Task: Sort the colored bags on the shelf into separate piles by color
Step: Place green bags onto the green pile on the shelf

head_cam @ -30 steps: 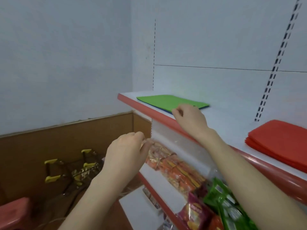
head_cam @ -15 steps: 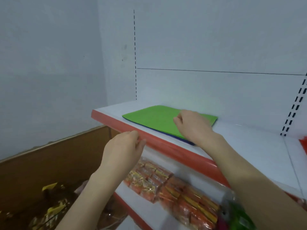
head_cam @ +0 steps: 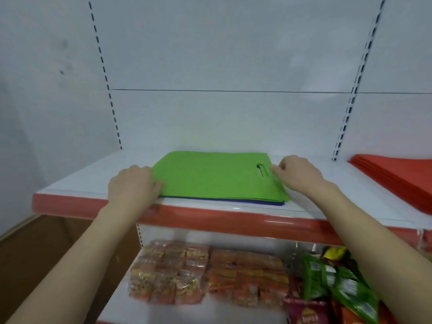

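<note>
The green bag [head_cam: 210, 177] lies flat on the shelf [head_cam: 79, 183], near its front edge, squarely on top of a blue bag [head_cam: 259, 202] that shows only as a thin dark strip along the near side. How many blue ones are under there I can't tell. The left hand [head_cam: 132, 187] sits at the green bag's left edge, fingers curled down over it and the thumb laid on the near corner, so it looks like a pinch on that edge. The right hand [head_cam: 298, 174] is curled at the opposite side, by the handle slot. Its fingertips touch the fabric, but whether they have actually caught it I can't make out. The worry, to my eye, is that thin, flat bags like these cling together. If either grip takes the blue layer along with the green, two colours go off as one. A one-sided lift could also drag the stack forward over the red front lip and onto the snack packs [head_cam: 175, 274] below. The red pile [head_cam: 397, 181] sits well apart to the right, so a careless sweep that way could muddle it.
</note>
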Tool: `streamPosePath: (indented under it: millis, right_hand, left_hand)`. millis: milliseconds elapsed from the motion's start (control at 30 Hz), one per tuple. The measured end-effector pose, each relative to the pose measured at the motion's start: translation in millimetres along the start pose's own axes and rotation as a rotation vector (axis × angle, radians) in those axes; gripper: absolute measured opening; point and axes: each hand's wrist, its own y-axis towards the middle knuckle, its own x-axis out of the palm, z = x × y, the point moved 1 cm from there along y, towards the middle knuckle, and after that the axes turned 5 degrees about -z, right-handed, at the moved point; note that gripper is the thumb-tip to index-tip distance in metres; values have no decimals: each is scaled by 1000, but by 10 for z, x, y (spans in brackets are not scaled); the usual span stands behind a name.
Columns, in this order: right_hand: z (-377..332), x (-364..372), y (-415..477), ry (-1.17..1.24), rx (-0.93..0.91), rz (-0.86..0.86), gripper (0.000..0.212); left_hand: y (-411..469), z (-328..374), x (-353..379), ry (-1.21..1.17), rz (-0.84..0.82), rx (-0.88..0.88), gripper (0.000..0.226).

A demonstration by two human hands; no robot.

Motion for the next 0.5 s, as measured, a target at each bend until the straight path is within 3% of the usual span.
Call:
streamPosePath:
  millis: [300,500]
  right_hand:
    - [-85,107,-45,-37,128,-82,52]
    - [-138,114,-52,-114,108,-54,46]
  left_hand:
    - [259,-136,55,-56,-198,-100,53]
    - [188,-44,23,112,-81,-75,53]
